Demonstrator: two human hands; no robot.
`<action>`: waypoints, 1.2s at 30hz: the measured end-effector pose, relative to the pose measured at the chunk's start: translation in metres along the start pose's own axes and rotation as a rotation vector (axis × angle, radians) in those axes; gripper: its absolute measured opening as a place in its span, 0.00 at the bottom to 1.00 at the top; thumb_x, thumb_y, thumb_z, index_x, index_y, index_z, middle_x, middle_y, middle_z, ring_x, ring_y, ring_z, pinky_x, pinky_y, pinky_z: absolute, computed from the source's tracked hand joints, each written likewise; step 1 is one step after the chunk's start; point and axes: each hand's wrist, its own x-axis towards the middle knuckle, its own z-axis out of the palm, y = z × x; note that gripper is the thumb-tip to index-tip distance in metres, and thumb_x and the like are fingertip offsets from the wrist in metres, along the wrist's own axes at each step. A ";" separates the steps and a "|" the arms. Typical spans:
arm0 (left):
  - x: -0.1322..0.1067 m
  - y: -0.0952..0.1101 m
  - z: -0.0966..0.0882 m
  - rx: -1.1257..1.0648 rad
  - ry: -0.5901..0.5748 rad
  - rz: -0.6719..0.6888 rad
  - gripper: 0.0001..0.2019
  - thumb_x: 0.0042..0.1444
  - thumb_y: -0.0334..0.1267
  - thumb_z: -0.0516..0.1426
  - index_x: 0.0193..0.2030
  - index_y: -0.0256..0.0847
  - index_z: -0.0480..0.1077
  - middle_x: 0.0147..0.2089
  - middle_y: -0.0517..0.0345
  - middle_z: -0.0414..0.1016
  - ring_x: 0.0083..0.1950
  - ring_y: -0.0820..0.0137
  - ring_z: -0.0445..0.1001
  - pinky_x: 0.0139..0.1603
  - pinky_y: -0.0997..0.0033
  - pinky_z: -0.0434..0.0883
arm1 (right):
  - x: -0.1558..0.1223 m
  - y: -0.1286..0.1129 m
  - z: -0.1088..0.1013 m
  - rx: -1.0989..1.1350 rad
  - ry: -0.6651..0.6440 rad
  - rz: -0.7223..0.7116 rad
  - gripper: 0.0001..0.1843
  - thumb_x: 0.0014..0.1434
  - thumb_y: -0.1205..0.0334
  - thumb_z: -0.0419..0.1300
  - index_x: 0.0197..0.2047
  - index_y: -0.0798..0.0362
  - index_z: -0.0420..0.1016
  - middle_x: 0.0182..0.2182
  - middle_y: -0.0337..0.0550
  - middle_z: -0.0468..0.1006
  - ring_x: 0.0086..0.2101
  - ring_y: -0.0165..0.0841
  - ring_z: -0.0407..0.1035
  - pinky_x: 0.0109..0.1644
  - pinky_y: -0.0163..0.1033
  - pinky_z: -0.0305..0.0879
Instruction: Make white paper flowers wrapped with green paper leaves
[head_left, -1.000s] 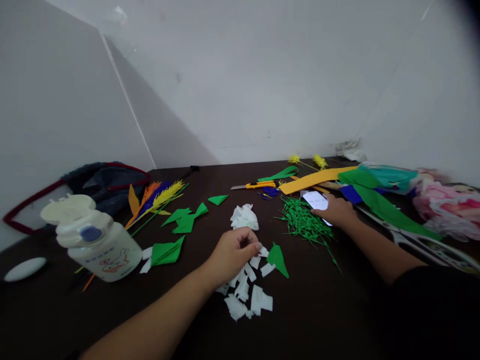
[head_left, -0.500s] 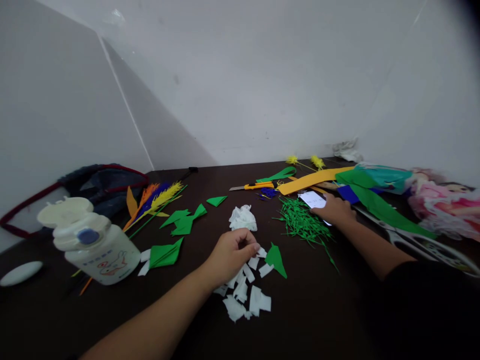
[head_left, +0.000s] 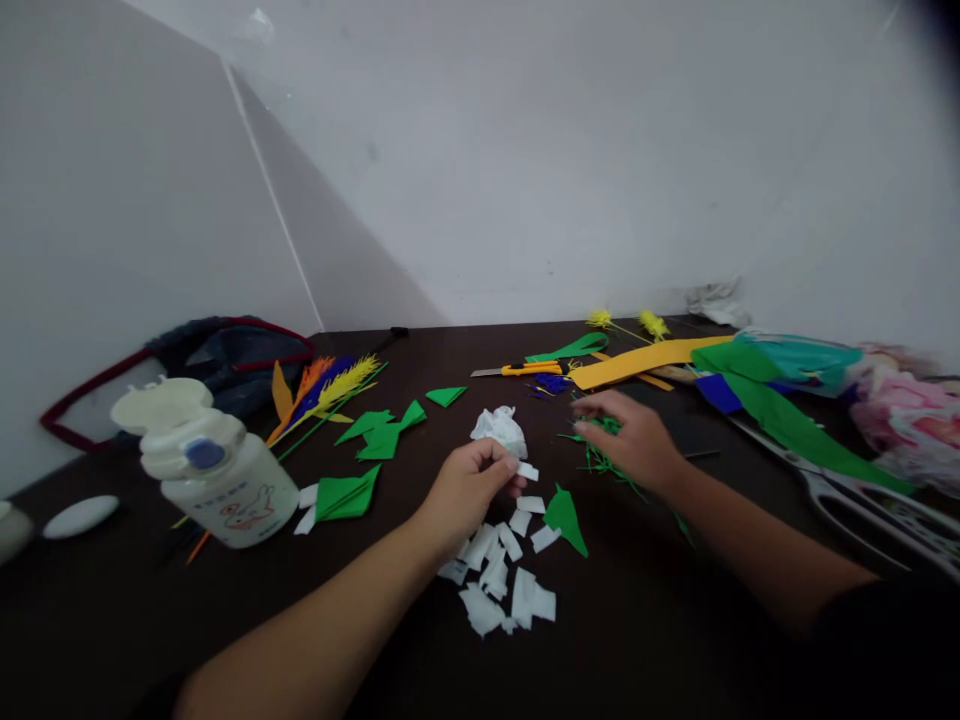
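My left hand (head_left: 466, 488) hovers over a heap of small white paper scraps (head_left: 501, 575), its fingers pinched on one white scrap (head_left: 527, 470). A crumpled white tissue (head_left: 499, 430) lies just beyond it. My right hand (head_left: 628, 440) is blurred and sits over a pile of thin green paper shreds (head_left: 600, 455), fingers spread and lowered toward them. A green paper triangle (head_left: 564, 517) lies between the two hands. The dark phone (head_left: 686, 435) lies to the right of my right hand.
A white glue bottle (head_left: 210, 470) stands at the left. Green paper pieces (head_left: 379, 440), paper feather flowers (head_left: 322, 390), a yellow utility knife (head_left: 521, 369), an orange strip (head_left: 645, 358), coloured sheets (head_left: 757, 395) and large scissors (head_left: 855, 495) lie around. A dark bag (head_left: 217, 365) sits by the wall.
My right hand left the lit phone and came left over the green shreds. My left hand lifted slightly with a white scrap. The phone screen now looks dark.
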 end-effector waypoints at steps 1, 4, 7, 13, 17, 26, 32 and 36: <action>0.000 0.000 0.000 -0.027 0.013 -0.004 0.08 0.50 0.38 0.56 0.25 0.36 0.63 0.26 0.58 0.70 0.27 0.75 0.68 0.32 0.73 0.65 | -0.003 -0.020 0.008 0.128 -0.097 -0.054 0.11 0.51 0.62 0.56 0.40 0.53 0.70 0.33 0.45 0.74 0.33 0.34 0.68 0.39 0.41 0.65; 0.001 -0.001 -0.002 -0.051 0.038 -0.003 0.09 0.49 0.39 0.56 0.25 0.36 0.64 0.25 0.59 0.69 0.26 0.76 0.67 0.30 0.74 0.64 | -0.012 -0.060 0.030 0.289 -0.125 -0.120 0.11 0.48 0.65 0.57 0.38 0.52 0.70 0.30 0.41 0.72 0.30 0.31 0.67 0.35 0.38 0.65; 0.001 -0.001 -0.003 -0.044 0.038 0.005 0.09 0.49 0.39 0.56 0.25 0.35 0.67 0.25 0.58 0.70 0.26 0.75 0.67 0.30 0.74 0.65 | -0.016 -0.068 0.043 0.363 -0.066 -0.006 0.07 0.48 0.67 0.57 0.34 0.54 0.70 0.26 0.40 0.71 0.27 0.30 0.66 0.32 0.37 0.65; 0.001 0.000 -0.003 -0.058 -0.030 0.010 0.08 0.49 0.37 0.56 0.28 0.34 0.69 0.28 0.55 0.72 0.30 0.74 0.69 0.34 0.73 0.66 | -0.016 -0.058 0.044 0.615 -0.116 0.233 0.04 0.49 0.66 0.56 0.32 0.53 0.68 0.26 0.39 0.72 0.27 0.29 0.68 0.31 0.36 0.65; 0.000 0.003 -0.004 0.028 0.051 0.078 0.08 0.49 0.37 0.55 0.26 0.35 0.65 0.24 0.59 0.69 0.26 0.75 0.66 0.29 0.75 0.64 | -0.018 -0.058 0.043 0.626 -0.119 0.274 0.05 0.47 0.65 0.59 0.30 0.53 0.67 0.24 0.38 0.71 0.26 0.28 0.66 0.30 0.35 0.64; -0.007 0.007 0.000 0.348 0.014 0.222 0.06 0.51 0.36 0.53 0.28 0.36 0.67 0.24 0.60 0.67 0.26 0.75 0.64 0.28 0.75 0.62 | -0.025 -0.063 0.041 0.531 -0.031 0.236 0.05 0.48 0.64 0.59 0.31 0.53 0.68 0.26 0.39 0.73 0.28 0.30 0.69 0.32 0.36 0.66; -0.003 0.004 -0.002 0.408 0.074 0.230 0.05 0.48 0.35 0.56 0.31 0.37 0.69 0.28 0.59 0.69 0.29 0.74 0.65 0.30 0.75 0.63 | -0.028 -0.064 0.036 0.398 -0.004 0.098 0.11 0.52 0.65 0.55 0.41 0.52 0.70 0.33 0.42 0.77 0.35 0.32 0.72 0.39 0.39 0.68; -0.003 0.003 -0.003 0.346 0.057 0.199 0.07 0.46 0.38 0.58 0.31 0.36 0.68 0.27 0.59 0.69 0.28 0.75 0.65 0.29 0.75 0.63 | -0.029 -0.065 0.036 0.361 0.036 0.043 0.13 0.51 0.67 0.54 0.41 0.52 0.69 0.32 0.42 0.78 0.34 0.32 0.73 0.39 0.38 0.68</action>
